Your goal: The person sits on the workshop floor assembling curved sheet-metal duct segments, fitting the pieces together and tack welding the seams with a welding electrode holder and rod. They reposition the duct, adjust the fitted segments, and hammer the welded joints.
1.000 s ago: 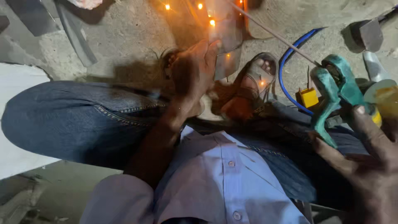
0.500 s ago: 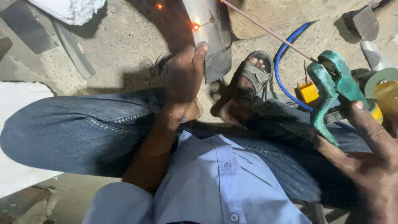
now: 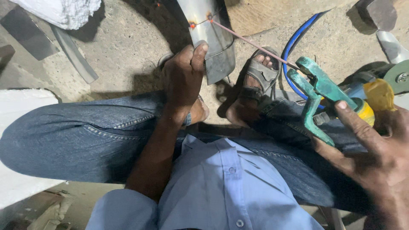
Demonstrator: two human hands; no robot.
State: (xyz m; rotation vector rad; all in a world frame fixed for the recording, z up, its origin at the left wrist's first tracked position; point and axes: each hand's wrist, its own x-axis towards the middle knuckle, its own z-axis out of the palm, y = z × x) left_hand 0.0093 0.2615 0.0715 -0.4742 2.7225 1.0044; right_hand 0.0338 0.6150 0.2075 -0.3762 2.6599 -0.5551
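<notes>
Left hand (image 3: 184, 81) grips the lower edge of the curved metal sheet (image 3: 211, 38), fingers curled, thumb pressed on its face. Right hand (image 3: 375, 157) is wrapped round the green electrode holder (image 3: 320, 96), forefinger stretched along it. Its thin rod (image 3: 251, 41) runs up-left to the sheet, tip touching beside a small orange glow (image 3: 192, 25). A sandalled foot (image 3: 255, 81) sits just under the rod, a blue cable (image 3: 294, 47) loops behind. White block (image 3: 64, 12) top left, flat metal strips (image 3: 72, 53) beside it; bare concrete floor (image 3: 128, 47) lies open between strips and sheet
</notes>
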